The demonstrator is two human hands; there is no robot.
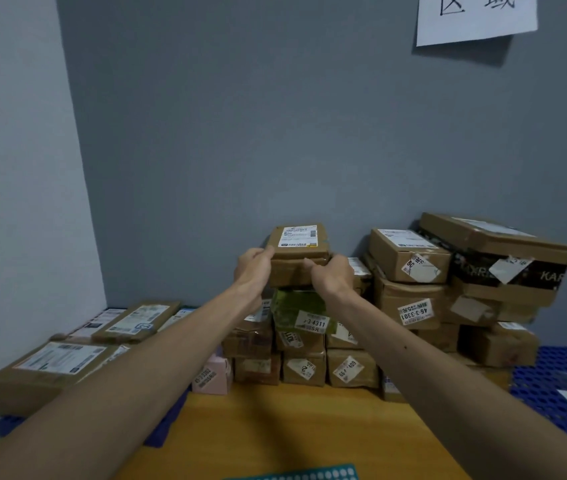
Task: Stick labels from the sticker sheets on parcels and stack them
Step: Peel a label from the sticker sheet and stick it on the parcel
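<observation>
A small brown cardboard parcel point(297, 252) with a white shipping label on top sits at the top of the middle stack, over a green parcel point(296, 306). My left hand point(252, 270) grips its left end. My right hand point(332, 275) grips its front right edge, thumb along the front face. Both arms reach forward over the wooden table point(275, 431). At the bottom edge a teal sticker sheet point(309, 474) with round white dots shows in part. Lower parcels in the stack carry small white stickers point(311, 322).
More stacked brown parcels point(410, 299) stand to the right, topped by a black-banded box point(503, 258). Flat labelled parcels point(53, 368) lie at the left on a blue perforated mat point(552, 379). A pink box point(213, 375) sits low in the middle. Grey walls close the corner; a paper sign point(476, 15) hangs above.
</observation>
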